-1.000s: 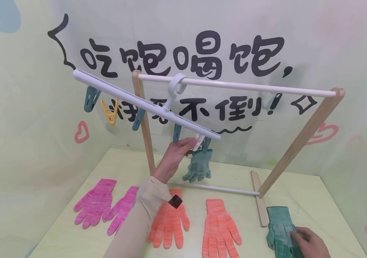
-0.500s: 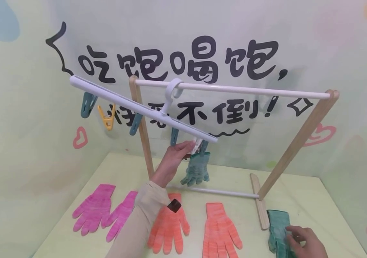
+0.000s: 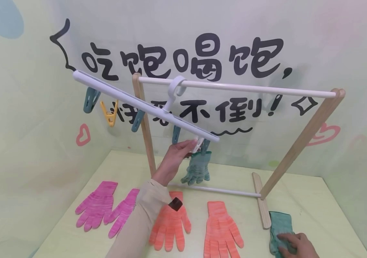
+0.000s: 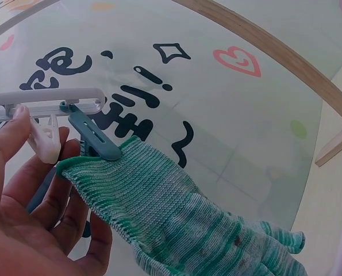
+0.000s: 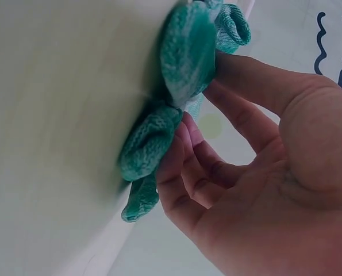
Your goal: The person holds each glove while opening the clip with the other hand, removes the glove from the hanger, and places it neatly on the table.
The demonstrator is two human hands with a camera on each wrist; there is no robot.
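Observation:
My left hand (image 3: 173, 159) pinches a white clothespin (image 4: 44, 141) under the right end of the pale lavender hanger (image 3: 122, 96). Beside it, a teal clothespin (image 4: 96, 135) clips the cuff of a green-striped glove (image 4: 176, 201), which hangs fingers down. The hanger tilts, right end lower, with its hook at the rack's top bar (image 3: 235, 86). My right hand (image 3: 299, 245) lies over a second green glove (image 3: 280, 223) on the table, with bent, parted fingers at the fabric. Part of that glove is hidden under the hand.
Two pink gloves (image 3: 97, 204) lie left on the table, one partly behind the left sleeve (image 3: 138, 222). Two orange gloves (image 3: 220, 225) lie at the middle. The rack's wooden side post (image 3: 302, 143) stands right. More teal clothespins (image 3: 91, 99) and a yellow clothespin (image 3: 110, 114) hang from the hanger.
My right hand has shifted left across the green glove on the table, after its fingers lifted slightly. My left hand stays at the white clothespin. The head view sways a little.

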